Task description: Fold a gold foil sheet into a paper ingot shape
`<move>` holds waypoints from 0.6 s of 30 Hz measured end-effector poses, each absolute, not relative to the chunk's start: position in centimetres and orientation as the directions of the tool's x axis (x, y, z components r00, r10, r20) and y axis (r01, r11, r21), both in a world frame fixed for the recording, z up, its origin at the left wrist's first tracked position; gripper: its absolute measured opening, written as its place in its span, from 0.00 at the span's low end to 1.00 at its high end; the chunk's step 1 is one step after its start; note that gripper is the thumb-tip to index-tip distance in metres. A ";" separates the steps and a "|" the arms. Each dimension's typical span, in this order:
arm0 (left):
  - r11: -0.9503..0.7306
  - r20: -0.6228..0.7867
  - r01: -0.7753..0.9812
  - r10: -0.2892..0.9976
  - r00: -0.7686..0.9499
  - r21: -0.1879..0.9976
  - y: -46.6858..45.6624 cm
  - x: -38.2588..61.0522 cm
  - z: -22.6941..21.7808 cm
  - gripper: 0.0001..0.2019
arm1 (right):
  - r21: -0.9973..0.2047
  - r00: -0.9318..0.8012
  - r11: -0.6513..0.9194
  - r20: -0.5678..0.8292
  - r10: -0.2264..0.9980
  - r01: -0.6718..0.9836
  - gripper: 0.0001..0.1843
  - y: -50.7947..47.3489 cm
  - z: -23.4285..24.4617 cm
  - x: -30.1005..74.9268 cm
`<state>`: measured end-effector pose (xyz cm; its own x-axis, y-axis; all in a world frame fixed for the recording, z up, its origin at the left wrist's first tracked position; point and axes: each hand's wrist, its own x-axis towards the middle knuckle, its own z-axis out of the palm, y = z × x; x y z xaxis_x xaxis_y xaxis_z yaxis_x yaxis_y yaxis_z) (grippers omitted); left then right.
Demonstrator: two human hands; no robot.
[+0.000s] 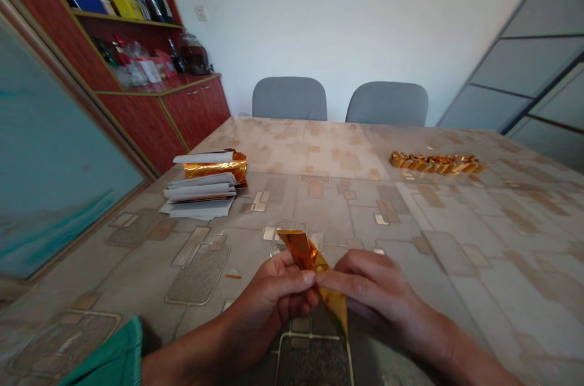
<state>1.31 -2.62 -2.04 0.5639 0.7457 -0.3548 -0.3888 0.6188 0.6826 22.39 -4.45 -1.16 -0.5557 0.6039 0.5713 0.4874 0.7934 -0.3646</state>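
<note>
A folded strip of gold foil paper (314,267) is held just above the table near its front edge. My left hand (280,291) pinches it from the left, thumb on top. My right hand (371,291) pinches the same piece from the right, fingertips meeting my left thumb at the fold. One end of the paper sticks up and away from me, the other hangs down between my wrists. Both hands are closed on it.
A stack of white and gold sheets (205,188) lies at the left of the patterned table (479,240). A row of folded gold pieces (435,162) sits at the far right. Two grey chairs (340,100) stand behind the table; a red cabinet (182,106) lines the left wall.
</note>
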 end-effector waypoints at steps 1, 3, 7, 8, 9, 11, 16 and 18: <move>0.612 -0.353 -0.382 0.749 0.561 0.692 -2.7 1.3 -2.0 0.14 | -0.341 -0.573 0.795 0.557 0.601 0.502 0.16 -4.4 -1.1 22.3; 0.615 -0.371 -0.386 0.755 0.541 0.688 -2.7 1.3 -2.0 0.14 | -0.358 -0.567 0.780 0.542 0.621 0.513 0.14 -4.4 -1.1 22.4; 0.652 -0.402 -0.404 0.735 0.546 0.642 -2.8 1.2 -1.9 0.13 | -0.551 -0.510 0.736 0.536 0.673 0.393 0.12 -4.4 -1.1 22.7; 0.661 -0.399 -0.393 0.722 0.566 0.639 -2.8 1.2 -1.9 0.13 | -0.583 -0.522 0.734 0.530 0.669 0.348 0.12 -4.4 -1.0 22.7; 0.665 -0.391 -0.379 0.711 0.585 0.643 -2.9 1.2 -1.9 0.12 | -0.605 -0.540 0.733 0.521 0.661 0.312 0.13 -4.5 -1.0 22.7; 0.651 -0.370 -0.357 0.710 0.599 0.669 -2.9 1.2 -1.9 0.11 | -0.622 -0.574 0.734 0.508 0.643 0.273 0.13 -4.5 -0.9 22.7; 0.597 -0.351 -0.337 0.746 0.565 0.728 -2.9 1.2 -1.9 0.08 | -0.615 -0.613 0.727 0.457 0.645 0.307 0.10 -4.5 -0.5 22.7; 0.590 -0.349 -0.332 0.751 0.560 0.736 -2.9 1.2 -1.9 0.08 | -0.629 -0.616 0.711 0.435 0.657 0.314 0.11 -4.4 -0.5 22.9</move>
<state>1.23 -2.89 -1.94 0.5596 0.7515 -0.3495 -0.3320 0.5897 0.7363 22.87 -4.45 -0.51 -0.6156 0.6570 0.4353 0.3144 0.7112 -0.6287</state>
